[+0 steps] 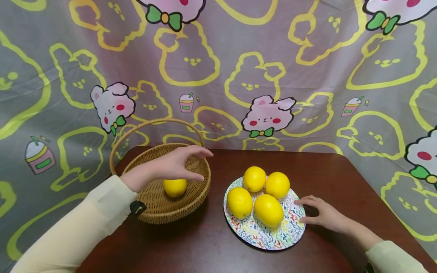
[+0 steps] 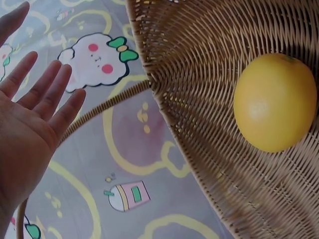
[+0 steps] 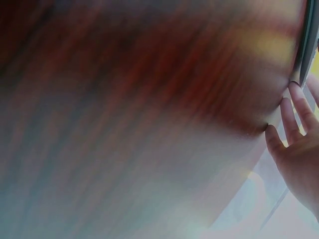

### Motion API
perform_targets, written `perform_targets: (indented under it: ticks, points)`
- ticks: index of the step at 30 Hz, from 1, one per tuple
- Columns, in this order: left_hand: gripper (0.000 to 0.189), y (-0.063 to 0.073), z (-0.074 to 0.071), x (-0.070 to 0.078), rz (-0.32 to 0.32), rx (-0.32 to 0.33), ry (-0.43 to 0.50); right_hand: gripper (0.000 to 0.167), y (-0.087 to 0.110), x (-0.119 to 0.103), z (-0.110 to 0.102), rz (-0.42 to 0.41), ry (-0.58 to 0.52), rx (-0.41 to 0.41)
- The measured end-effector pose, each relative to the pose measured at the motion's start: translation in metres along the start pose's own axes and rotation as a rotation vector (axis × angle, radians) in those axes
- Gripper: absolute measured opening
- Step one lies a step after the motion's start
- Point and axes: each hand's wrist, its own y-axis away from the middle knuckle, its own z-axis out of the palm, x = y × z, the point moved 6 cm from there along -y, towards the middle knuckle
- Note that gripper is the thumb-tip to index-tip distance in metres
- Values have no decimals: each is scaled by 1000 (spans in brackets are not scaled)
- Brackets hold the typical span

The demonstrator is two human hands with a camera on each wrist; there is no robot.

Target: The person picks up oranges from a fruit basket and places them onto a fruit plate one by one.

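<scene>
My left hand point(image 1: 174, 163) is held over the wicker basket point(image 1: 191, 206), thumb and fingers spread with nothing between them. Inside the basket lies one yellow citrus fruit point(image 1: 175, 188), partly covered by the hand in the head view; the left wrist view shows the fruit point(image 2: 275, 102) whole, on the woven bottom. My right hand point(image 1: 324, 215) is at the right rim of a round patterned plate point(image 1: 290, 235), its fingers apart and fingertips right at the edge. Several yellow citrus fruits point(image 1: 269, 211) sit grouped on the plate's left and back part.
Both the basket and the plate stand on a dark brown table point(image 1: 191, 246). The basket's arched handle point(image 1: 164, 120) rises behind the left hand. A grey curtain point(image 1: 218, 76) with cartoon prints hangs behind the table and along its sides.
</scene>
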Motion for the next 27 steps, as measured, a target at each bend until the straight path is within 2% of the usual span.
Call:
perform_targets:
  ticks: [4, 12, 27]
  points:
    - [63, 7, -6, -5, -19, 30, 10, 53, 0, -1, -2, -15, 3, 9]
    - [63, 18, -8, -16, -8, 63, 26, 53, 0, -2, -1, -18, 2, 17]
    - [61, 36, -6, -55, -115, 85, 22, 53, -1, 3, 0, 10, 6, 6]
